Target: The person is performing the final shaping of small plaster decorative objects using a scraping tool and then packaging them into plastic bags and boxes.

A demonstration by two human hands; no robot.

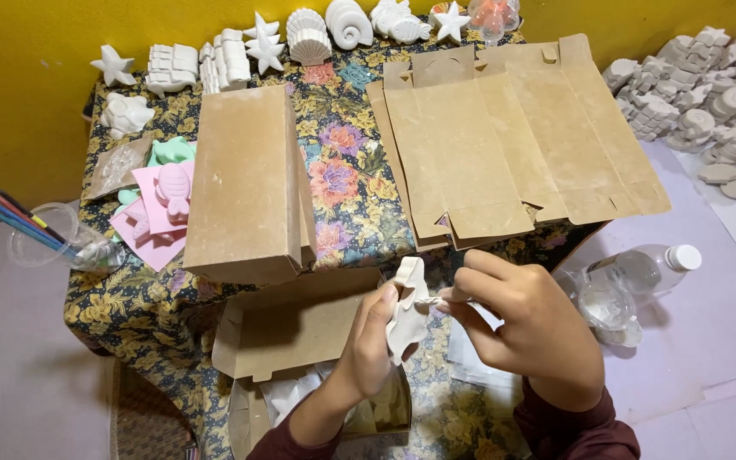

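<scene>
Bench (347, 183): a small bench under a dark floral cloth, stretching away from both hands toward a yellow wall.
Flat cartons (513, 140): a stack of unfolded brown card blanks, lying beyond the right hand.
Folded box (247, 183): a closed brown card box, beyond and to the left of the left hand.
Open box (296, 328): a brown box with flaps out, just left of the left hand.
Plaster heap (704, 106): many white cast shapes piled on the floor, far right of the right hand.
Plaster row (300, 38): white stars and shells along the bench's far edge.
Bottle (641, 273): a clear plastic bottle on its side, just right of the right hand.
Right hand (530, 328): its grip pinches a thin white strip at the figure's side.
Left hand (372, 349): its grip is curled around the figure from the left.
Plaster figure (408, 311): a small white cast piece, held upright between both hands.
</scene>
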